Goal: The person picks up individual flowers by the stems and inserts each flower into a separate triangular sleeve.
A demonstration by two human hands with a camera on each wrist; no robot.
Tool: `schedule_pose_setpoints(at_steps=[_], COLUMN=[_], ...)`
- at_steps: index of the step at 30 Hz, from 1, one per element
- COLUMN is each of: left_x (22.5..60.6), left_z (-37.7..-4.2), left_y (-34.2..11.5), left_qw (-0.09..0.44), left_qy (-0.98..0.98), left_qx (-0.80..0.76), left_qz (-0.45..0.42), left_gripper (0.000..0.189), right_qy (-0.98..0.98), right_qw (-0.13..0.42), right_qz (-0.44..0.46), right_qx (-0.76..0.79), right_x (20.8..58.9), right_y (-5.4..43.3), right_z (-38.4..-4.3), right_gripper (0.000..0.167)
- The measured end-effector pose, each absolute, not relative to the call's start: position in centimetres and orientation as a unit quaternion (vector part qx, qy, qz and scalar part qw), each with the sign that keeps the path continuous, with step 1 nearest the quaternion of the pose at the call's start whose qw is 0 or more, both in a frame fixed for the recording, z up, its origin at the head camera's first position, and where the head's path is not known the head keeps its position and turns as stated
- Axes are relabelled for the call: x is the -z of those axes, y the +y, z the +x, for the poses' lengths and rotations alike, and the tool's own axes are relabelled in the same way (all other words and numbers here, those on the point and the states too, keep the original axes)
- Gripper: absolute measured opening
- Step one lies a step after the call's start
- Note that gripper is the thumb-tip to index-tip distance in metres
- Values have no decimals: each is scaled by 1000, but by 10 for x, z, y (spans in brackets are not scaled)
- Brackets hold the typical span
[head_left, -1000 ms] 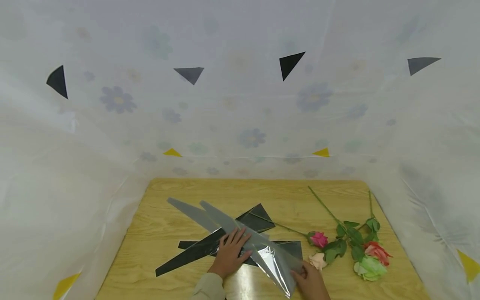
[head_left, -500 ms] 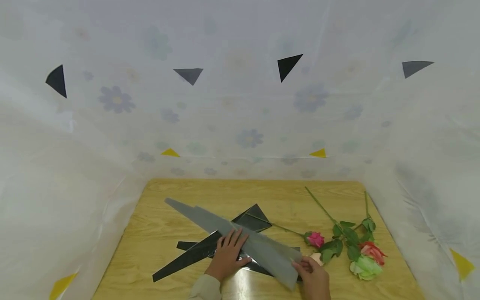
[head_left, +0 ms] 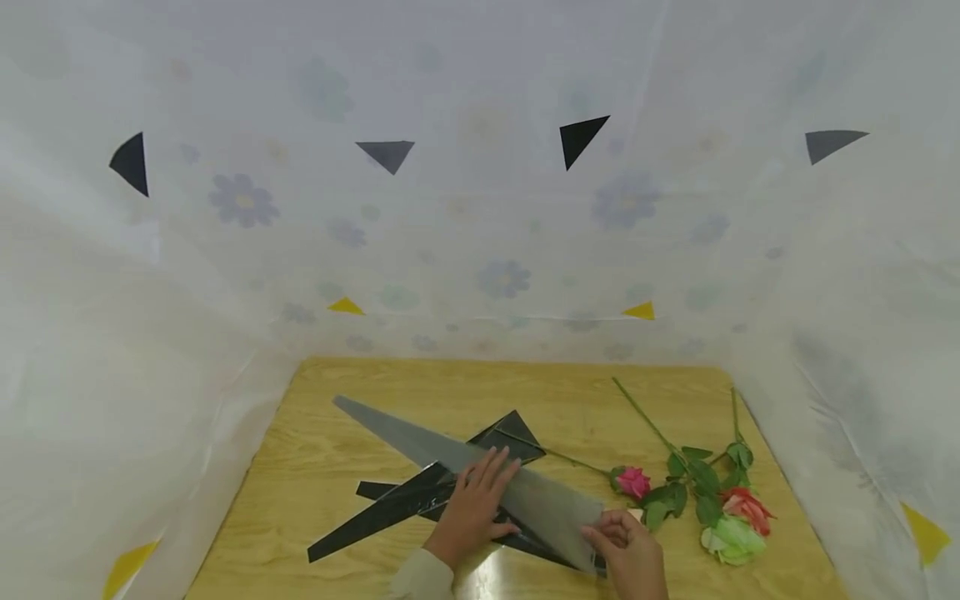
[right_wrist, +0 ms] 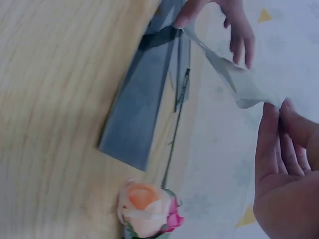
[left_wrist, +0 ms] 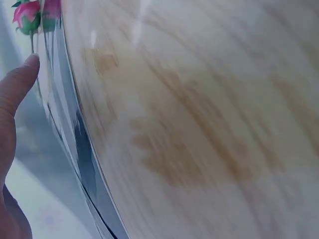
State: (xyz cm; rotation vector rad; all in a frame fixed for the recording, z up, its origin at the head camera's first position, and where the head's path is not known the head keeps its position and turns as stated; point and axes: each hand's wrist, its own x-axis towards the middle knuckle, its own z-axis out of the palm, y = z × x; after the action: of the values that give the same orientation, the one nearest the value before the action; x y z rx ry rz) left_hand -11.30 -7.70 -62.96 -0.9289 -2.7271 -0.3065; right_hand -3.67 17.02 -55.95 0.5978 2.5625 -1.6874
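Observation:
A grey tapered flower sleeve (head_left: pixel 551 500) lies slantwise over crossed black flower sleeves (head_left: pixel 375 517) on the wooden table. My left hand (head_left: pixel 472 512) rests on its middle with fingers spread nearly straight. At the wide end, my right hand (head_left: pixel 630 554) pinches the grey sleeve's edge between thumb and fingers. In the right wrist view, that grey film (right_wrist: pixel 244 87) stretches raised between both hands. A pink rose (head_left: pixel 633 482) lies just beyond my right hand, its stem reaching over a black sleeve. In the left wrist view, my left hand (left_wrist: pixel 15 92) shows only partly.
To the right lie a red rose (head_left: pixel 746 510), a pale green rose (head_left: pixel 733 540) and leafy stems. A peach rose (right_wrist: pixel 142 206) sits close by my right hand. Pale flower-printed sheeting (head_left: pixel 480 233) encloses the wooden table (head_left: pixel 300 450) at the back and sides.
Two grey sleeve tips that stood apart now line up as one. The grey layer has swung over the shiny part at the wide end. My left hand has slid slightly right.

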Motion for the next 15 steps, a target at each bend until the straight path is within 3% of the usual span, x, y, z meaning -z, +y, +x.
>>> schedule_pose_setpoints(at_steps=[5, 11, 15], left_x=[630, 624, 622], left_z=[-117, -118, -112], left_y=[-67, -65, -68], left_qw=[149, 165, 170], left_qy=[-924, -919, -915], left_qx=[92, 116, 111], left_qz=[-341, -340, -348], left_gripper=[113, 97, 89], right_qy=[796, 796, 779], right_qw=[22, -22, -43], right_qz=[193, 181, 221], right_qx=[573, 577, 585], right_x=[542, 538, 543], right_y=[165, 170, 180], right_z=[-26, -20, -18], right_gripper=[33, 23, 22])
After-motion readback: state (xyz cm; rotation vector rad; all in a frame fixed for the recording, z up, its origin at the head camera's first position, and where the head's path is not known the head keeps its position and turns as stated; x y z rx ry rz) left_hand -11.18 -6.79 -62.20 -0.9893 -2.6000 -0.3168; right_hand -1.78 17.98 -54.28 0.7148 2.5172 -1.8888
